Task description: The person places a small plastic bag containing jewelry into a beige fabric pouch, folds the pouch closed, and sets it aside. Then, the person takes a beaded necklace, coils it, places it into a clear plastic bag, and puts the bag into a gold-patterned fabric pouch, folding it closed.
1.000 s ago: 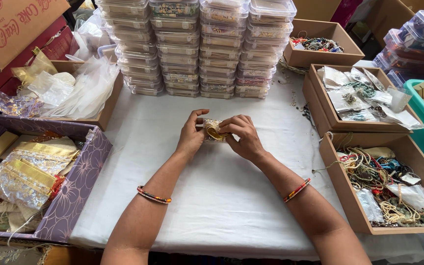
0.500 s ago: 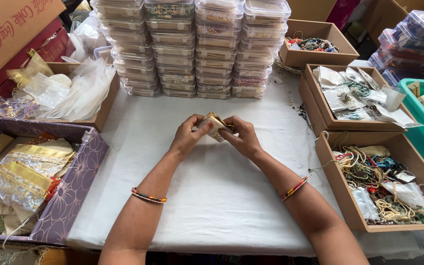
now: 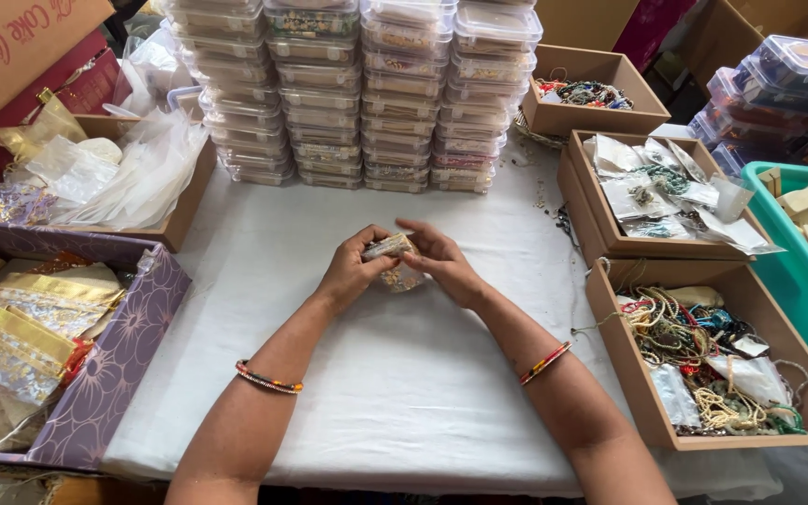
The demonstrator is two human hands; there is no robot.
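Pinching small clear packet (image 3: 393, 262) between left hand (image 3: 353, 271) and right hand (image 3: 441, 262) — fingertip hold only; contents could spill onto white cloth (image 3: 404, 393) if grip slips.

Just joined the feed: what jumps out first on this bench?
Both hands, left hand and right hand, meet at the middle of the white table, together holding a small clear packet. Behind them rises a wall of stacked clear lidded boxes. At the right, a brown cardboard tray holds tangled beaded strings.
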